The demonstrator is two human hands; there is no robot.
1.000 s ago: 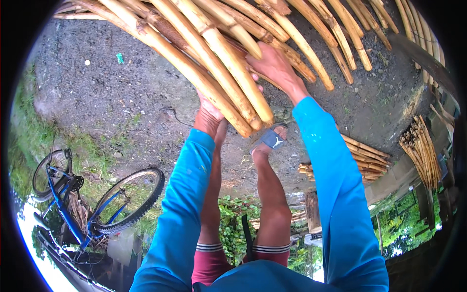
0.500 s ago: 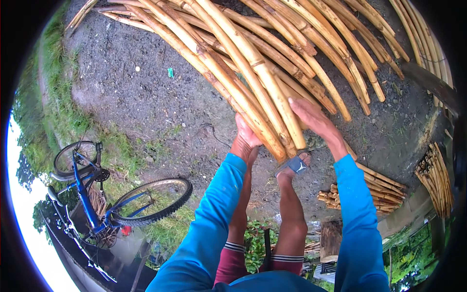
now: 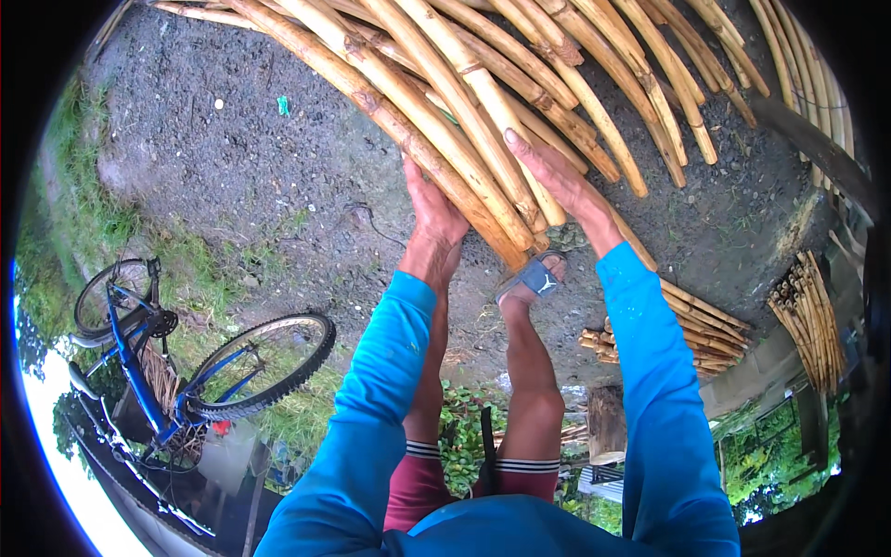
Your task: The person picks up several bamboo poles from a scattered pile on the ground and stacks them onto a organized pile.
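Observation:
Several long, pale yellow bamboo poles [image 3: 455, 158] run from the far left toward my feet, their near ends gathered close together. Against the left side of these poles my left hand [image 3: 432, 209] is pressed, its fingers partly hidden beneath the outermost one. On the opposite side my right hand [image 3: 554, 176] lies along the poles, with its thumb over the top and its other fingers mostly out of sight. The pole ends lie between my two hands, just above my sandalled foot [image 3: 536, 278].
More bamboo poles [image 3: 613, 65] spread over the gravel ground [image 3: 241, 158] at the far right. Cut bamboo bundles [image 3: 701, 325] lie right of my right arm, with another bundle [image 3: 809, 320] further right. A blue bicycle [image 3: 153, 390] lies at left beside grass. A wood block [image 3: 608, 422] stands near my legs.
Both hands have shifted farther from me along the poles, away from the near ends. The whole view has also moved slightly, so the bicycle and my foot appear higher and more left.

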